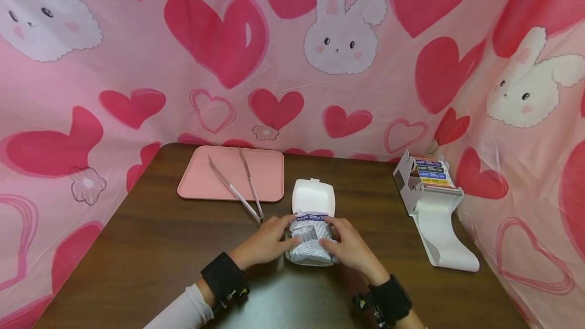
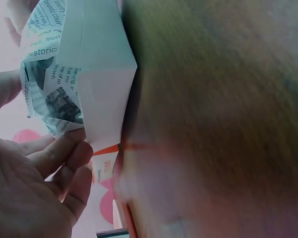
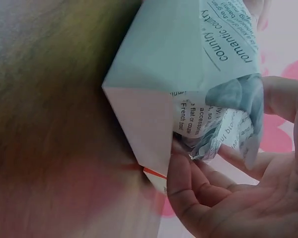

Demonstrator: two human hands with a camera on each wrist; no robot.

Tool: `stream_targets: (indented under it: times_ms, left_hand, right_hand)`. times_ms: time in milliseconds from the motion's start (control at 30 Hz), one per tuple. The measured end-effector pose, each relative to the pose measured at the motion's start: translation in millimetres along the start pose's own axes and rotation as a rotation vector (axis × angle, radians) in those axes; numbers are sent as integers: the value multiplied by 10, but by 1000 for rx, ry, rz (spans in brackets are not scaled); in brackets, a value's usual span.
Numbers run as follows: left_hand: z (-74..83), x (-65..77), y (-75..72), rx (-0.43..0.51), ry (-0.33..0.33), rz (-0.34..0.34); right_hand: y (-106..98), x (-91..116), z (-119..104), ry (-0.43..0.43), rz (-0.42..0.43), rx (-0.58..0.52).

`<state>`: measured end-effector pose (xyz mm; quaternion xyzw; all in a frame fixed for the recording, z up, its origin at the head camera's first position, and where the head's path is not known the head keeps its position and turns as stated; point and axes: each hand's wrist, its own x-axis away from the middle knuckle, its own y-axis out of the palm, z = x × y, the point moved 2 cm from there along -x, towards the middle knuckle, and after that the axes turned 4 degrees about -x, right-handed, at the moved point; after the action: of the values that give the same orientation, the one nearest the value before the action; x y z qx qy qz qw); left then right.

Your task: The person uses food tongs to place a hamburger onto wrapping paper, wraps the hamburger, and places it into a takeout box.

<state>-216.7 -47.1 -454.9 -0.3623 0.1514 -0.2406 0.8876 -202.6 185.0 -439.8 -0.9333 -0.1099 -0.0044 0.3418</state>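
Observation:
A parcel wrapped in newsprint-patterned paper [image 1: 309, 254] sits in a white hinged box, with its lid [image 1: 313, 194] standing open behind. A dark blue printed label [image 1: 312, 217] lies across the parcel's far end. My left hand [image 1: 270, 240] holds the parcel's left side, thumb on top and fingers at its edge. On the opposite side, my right hand [image 1: 351, 248] holds it in much the same way. Both wrist views show the crumpled paper ends rising above the box wall [image 2: 107, 104], with fingertips between paper and wall. What the paper wraps is hidden.
A pink tray [image 1: 269, 179] stands at the back left, with metal tongs [image 1: 236, 194] lying across it and over its front edge. On the right is a label dispenser [image 1: 431, 182] with a long white strip [image 1: 441, 237] trailing forward. Pink heart-printed cloth surrounds the wooden table [image 1: 151, 248].

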Motion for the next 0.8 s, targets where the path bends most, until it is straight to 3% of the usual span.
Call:
stream_targets:
  times_ms: [300, 567, 800]
  left_hand:
    - [-35, -18, 71, -45, -22, -13]
    - [-40, -12, 147, -113, 17, 40]
    - [-24, 9, 148, -124, 5, 72]
  right_hand:
    - [64, 11, 77, -72, 26, 78]
    - [112, 28, 105, -77, 51, 143]
    - [28, 78, 171, -82, 12, 71]
